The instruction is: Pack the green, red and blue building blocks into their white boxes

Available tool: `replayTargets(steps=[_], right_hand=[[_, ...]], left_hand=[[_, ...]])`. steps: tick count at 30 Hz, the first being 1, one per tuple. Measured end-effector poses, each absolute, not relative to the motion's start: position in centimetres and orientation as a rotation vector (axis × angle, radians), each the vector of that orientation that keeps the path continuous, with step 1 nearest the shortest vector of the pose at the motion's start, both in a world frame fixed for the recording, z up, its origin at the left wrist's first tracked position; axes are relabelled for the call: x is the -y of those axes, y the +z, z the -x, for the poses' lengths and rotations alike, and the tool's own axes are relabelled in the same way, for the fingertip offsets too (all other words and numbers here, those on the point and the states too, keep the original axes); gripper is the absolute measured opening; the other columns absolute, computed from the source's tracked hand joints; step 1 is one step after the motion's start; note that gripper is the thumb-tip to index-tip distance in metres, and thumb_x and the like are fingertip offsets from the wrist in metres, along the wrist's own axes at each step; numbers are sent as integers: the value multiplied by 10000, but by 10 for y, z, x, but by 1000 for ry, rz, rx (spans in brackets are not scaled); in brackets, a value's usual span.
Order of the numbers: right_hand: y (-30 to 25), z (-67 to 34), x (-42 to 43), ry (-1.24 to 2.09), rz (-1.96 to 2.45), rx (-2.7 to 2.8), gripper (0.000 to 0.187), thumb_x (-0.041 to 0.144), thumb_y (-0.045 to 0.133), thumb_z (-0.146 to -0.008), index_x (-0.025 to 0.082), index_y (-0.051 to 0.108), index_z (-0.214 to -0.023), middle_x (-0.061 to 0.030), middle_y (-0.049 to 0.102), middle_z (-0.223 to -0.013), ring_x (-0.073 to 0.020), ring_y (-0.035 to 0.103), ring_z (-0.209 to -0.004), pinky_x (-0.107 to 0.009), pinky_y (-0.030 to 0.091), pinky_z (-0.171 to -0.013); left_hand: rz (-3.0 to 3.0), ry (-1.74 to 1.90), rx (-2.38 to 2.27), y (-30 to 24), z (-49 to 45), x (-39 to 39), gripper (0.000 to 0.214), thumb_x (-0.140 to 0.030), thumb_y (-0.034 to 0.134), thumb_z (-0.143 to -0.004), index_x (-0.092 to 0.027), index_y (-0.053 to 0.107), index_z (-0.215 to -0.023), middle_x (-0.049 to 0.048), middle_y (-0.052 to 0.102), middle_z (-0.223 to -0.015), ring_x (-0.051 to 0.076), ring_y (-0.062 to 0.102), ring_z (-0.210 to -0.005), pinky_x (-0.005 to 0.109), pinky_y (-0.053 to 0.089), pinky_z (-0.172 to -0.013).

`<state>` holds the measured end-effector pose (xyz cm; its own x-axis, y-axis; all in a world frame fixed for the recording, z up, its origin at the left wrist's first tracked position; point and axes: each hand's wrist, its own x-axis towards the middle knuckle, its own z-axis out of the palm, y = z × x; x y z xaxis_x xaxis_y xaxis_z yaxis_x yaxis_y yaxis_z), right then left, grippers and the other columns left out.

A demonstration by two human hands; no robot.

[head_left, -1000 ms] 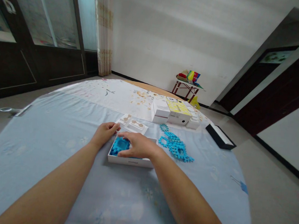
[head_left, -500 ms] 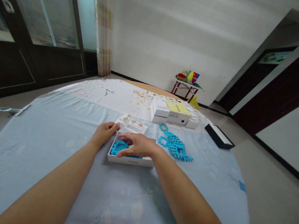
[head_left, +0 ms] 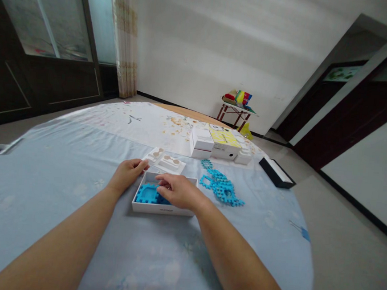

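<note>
A shallow white box (head_left: 163, 210) stands on the table before me. Blue notched plastic building pieces (head_left: 147, 194) lie in its left part; my hand hides some of the others. Over the box my right hand (head_left: 179, 191) reaches in, thumb and fingers a little apart, with no piece visible between them. My left hand (head_left: 128, 174) is closed, fingers curled at the box's back left corner, its tips close to a white moulded tray (head_left: 170, 162) behind the box. More linked blue pieces (head_left: 224, 185) are spread on the cloth to the right.
White boxes (head_left: 202, 142) and a yellow-topped box (head_left: 225, 143) stand farther back. A black open box (head_left: 277, 173) lies near the right edge, with a small blue item (head_left: 305, 234) below it. A pale blue cloth (head_left: 59, 188) covers the round table.
My right hand's thumb and fingers have drawn closer together over the box. The left hand stays at the box corner. The whole view has shifted slightly.
</note>
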<state>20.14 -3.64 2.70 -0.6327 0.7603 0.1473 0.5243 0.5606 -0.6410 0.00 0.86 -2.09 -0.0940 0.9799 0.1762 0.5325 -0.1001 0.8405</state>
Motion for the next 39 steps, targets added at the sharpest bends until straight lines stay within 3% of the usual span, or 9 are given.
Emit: replayTargets(steps=[6,8,12,17,30,39], right_hand=[[36,-256,8,536,1287,2237,338,248,463,-832,165,543,-1150,-61,659,-975,-145,607,-854,-272,450,-800],[34,-278,-2,357,1469,2222,363,225,485,-802,141,541,-1151,-84,640,-1026,-165,586,-923,-287,423,-845],[21,-304,-10,161,1804,2380,455,301,571,-726,193,539,-1166,-85,607,-1118,-250,508,-1062,-375,366,-896],[13,-304,-4,36,1917,2554,514,356,609,-682,219,530,-1170,-102,589,-1137,-299,457,-1089,-410,337,-880],[14,-302,-9,-57,1977,2604,420,348,590,-673,212,582,-1070,-128,624,-1020,-310,476,-1036,-413,324,-841],[13,-306,-12,87,1938,2547,625,389,627,-636,233,477,-1222,-116,561,-1142,-297,482,-1072,-422,329,-882]], left_hand=[[-1635,1083,-1669,-23,2,-10,446,-550,450,-714,-154,653,-684,-2,595,-522,149,521,-532,236,380,-536],[-1642,1079,-1678,-23,2,-11,448,-553,450,-713,-156,653,-681,-4,592,-520,152,524,-542,238,380,-545],[-1671,1066,-1672,-24,2,-13,441,-550,444,-720,-163,650,-671,-3,608,-547,159,538,-575,237,383,-564],[-1695,1036,-1684,-24,4,-13,435,-549,440,-723,-173,654,-682,-10,608,-539,156,529,-555,235,377,-551],[-1722,1035,-1709,-19,2,-12,447,-560,441,-702,-177,665,-652,6,647,-568,176,570,-595,235,406,-582],[-1684,1045,-1694,-21,3,-12,442,-563,451,-700,-178,663,-657,10,660,-587,179,564,-593,241,399,-569]])
